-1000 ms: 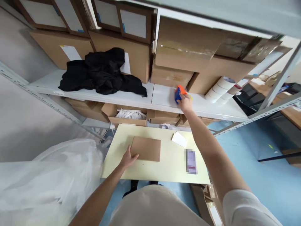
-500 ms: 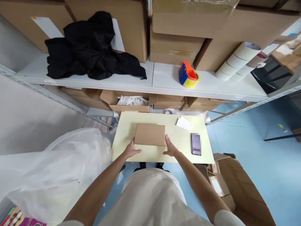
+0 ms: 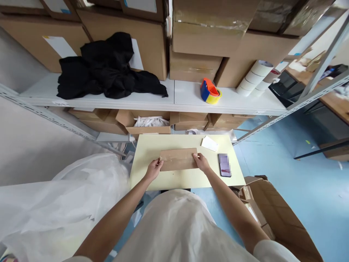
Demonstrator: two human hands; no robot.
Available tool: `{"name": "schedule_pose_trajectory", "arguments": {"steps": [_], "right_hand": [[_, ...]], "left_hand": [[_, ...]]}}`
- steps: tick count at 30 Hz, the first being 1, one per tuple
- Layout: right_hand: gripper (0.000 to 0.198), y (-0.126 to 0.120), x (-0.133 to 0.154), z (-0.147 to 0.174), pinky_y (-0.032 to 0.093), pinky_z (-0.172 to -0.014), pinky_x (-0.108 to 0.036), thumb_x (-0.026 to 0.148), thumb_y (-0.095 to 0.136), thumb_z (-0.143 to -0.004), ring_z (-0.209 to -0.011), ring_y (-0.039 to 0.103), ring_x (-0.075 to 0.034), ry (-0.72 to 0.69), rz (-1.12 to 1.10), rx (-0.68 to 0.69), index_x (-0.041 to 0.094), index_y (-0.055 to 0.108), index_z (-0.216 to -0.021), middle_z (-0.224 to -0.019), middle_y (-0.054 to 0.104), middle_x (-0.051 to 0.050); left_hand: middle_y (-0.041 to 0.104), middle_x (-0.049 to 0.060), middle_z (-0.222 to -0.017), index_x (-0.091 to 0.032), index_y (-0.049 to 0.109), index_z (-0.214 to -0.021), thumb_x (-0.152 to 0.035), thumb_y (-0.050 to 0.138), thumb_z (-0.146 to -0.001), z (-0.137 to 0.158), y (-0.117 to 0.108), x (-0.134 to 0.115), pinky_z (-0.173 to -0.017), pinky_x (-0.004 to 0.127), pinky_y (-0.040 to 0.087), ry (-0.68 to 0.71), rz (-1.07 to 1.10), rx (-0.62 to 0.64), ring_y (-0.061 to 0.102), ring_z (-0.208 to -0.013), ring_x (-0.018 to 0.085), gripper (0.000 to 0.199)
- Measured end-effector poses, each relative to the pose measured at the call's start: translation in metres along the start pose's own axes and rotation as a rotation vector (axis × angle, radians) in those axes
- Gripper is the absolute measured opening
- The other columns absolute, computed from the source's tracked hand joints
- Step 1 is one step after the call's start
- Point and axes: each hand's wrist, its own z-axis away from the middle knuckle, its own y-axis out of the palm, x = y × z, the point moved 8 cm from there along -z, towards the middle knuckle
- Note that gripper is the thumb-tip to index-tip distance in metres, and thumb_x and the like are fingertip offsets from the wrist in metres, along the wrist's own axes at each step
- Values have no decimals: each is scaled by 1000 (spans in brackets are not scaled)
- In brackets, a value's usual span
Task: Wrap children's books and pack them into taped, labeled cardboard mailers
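A small brown cardboard box (image 3: 178,160) is held above the pale yellow table (image 3: 147,143), with a strip of clear tape along the face turned to me. My left hand (image 3: 154,169) pinches its left end, thumb on the near face. At the right end, my right hand (image 3: 201,162) grips it the same way. The fingers behind the box are partly hidden. Right of the box lie a white card or stack of paper (image 3: 209,143) and a phone (image 3: 224,165).
Beyond the table stands a grey shelf (image 3: 114,103) with large cartons, black cloth (image 3: 106,69), a tape dispenser (image 3: 210,91) and tape rolls (image 3: 255,78). White plastic sheeting (image 3: 71,196) bulges at left. An open carton (image 3: 280,214) sits on the floor at right.
Both hands have closed on the box, which has tipped so its taped face shows. Before, it lay flat with my hands open beside it. The camera view has shifted slightly.
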Motion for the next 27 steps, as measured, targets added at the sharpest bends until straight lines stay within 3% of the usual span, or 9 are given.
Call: {"name": "schedule_pose_trajectory", "arguments": {"steps": [7, 12, 18, 22, 27], "right_hand": [[48, 22, 6, -5, 50, -79, -31, 53, 46, -83, -96, 63, -22, -45, 26, 65, 15, 60, -109, -107, 67, -12], [51, 24, 1, -6, 48, -81, -35, 52, 43, -85, -98, 61, -26, -66, 93, 72, 11, 58, -111, -109, 65, -16], [52, 22, -2, -3, 47, -86, -33, 53, 33, -89, -106, 59, -24, -111, 157, 77, 16, 58, -118, -116, 64, -11], [54, 2, -12, -15, 43, -95, -33, 46, 23, -94, -118, 53, -24, -115, 283, 16, 15, 56, -123, -125, 59, -12], [47, -40, -30, -61, 33, -106, -36, 23, 42, -89, -131, 40, -26, -91, 488, -56, 8, 45, -134, -141, 44, -18]], "left_hand": [[70, 9, -81, -17, 68, -79, -40, 44, -86, -24, 8, -2, -73, 29, 46, -32, -101, 22, 65, -84, 24, 34], [71, 10, -91, -15, 67, -95, -39, 41, -88, -23, 8, -1, -78, 30, 47, -30, -128, -8, 65, -90, 24, 36], [63, 14, -118, -13, 61, -112, -40, 27, -92, -13, 5, -3, -99, 36, 39, -48, -155, -58, 54, -116, 24, 48], [50, 20, -132, -7, 45, -131, -44, 34, -89, -8, 6, -7, -105, 42, 34, -78, -192, -120, 46, -125, 28, 57], [27, 21, -149, -9, 31, -141, -47, 40, -87, -2, 20, -32, -110, 52, 25, -66, -323, -229, 18, -140, 33, 67]]}}
